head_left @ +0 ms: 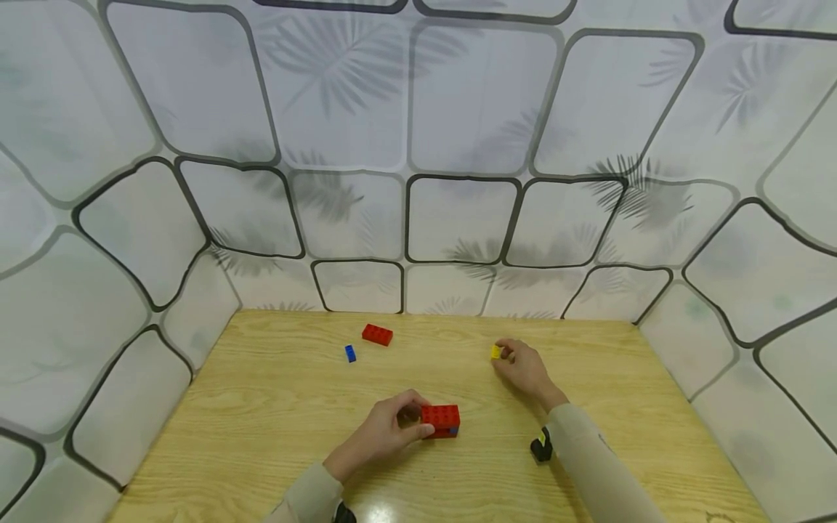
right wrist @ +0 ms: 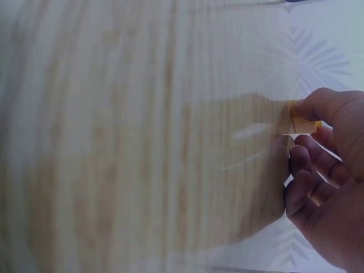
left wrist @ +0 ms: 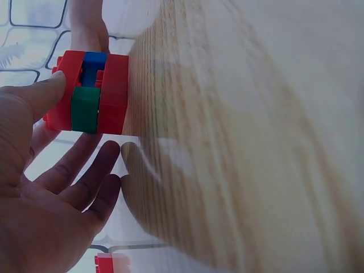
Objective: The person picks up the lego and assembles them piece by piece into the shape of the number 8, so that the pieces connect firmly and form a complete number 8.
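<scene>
My left hand grips a small stack of toy bricks at its left end, thumb on the near side. In the left wrist view the stack shows an upper red brick, a lower red brick, and between them a green brick and a blue brick. The stack stands on the tabletop, with a gap between the middle bricks. Farther back and to the right, my right hand pinches a small yellow brick between thumb and fingers, at the table surface.
A loose red brick lies toward the back of the wooden table. Just left of it is a small blue brick. Patterned fabric walls rise behind the table and along both sides.
</scene>
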The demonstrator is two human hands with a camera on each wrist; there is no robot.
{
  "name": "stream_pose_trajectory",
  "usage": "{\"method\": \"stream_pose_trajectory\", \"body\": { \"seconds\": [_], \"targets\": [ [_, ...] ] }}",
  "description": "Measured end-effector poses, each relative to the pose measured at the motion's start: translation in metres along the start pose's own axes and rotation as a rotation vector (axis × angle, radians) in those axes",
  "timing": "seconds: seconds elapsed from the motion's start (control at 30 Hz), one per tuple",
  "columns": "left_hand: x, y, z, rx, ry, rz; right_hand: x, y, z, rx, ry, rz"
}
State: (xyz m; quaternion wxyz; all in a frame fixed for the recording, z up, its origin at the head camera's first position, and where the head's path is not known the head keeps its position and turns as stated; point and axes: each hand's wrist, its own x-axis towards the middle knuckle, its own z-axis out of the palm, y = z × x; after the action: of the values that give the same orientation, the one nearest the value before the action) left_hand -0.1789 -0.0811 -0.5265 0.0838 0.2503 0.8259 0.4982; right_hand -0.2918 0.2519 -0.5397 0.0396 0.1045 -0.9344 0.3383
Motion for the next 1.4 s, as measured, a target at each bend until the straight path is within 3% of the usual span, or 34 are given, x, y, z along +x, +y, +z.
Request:
{"method": "stream_pose_trajectory", "body": {
  "seconds": [0.6,0.83,1.4],
  "targets": [
    [0.000,-0.001,0.000,-0.007,-0.001,0.017,-0.009,-0.010,-0.004,0.029,-0.010,0.011],
    [0.000,-0.001,0.000,-0.003,0.000,0.010,-0.017,-0.024,-0.009,0.023,-0.012,-0.043],
    [0.000,-0.002,0.000,-0.003,-0.003,0.014,-0.042,-0.054,-0.011,0.110,-0.053,-0.087]
  ]
}}
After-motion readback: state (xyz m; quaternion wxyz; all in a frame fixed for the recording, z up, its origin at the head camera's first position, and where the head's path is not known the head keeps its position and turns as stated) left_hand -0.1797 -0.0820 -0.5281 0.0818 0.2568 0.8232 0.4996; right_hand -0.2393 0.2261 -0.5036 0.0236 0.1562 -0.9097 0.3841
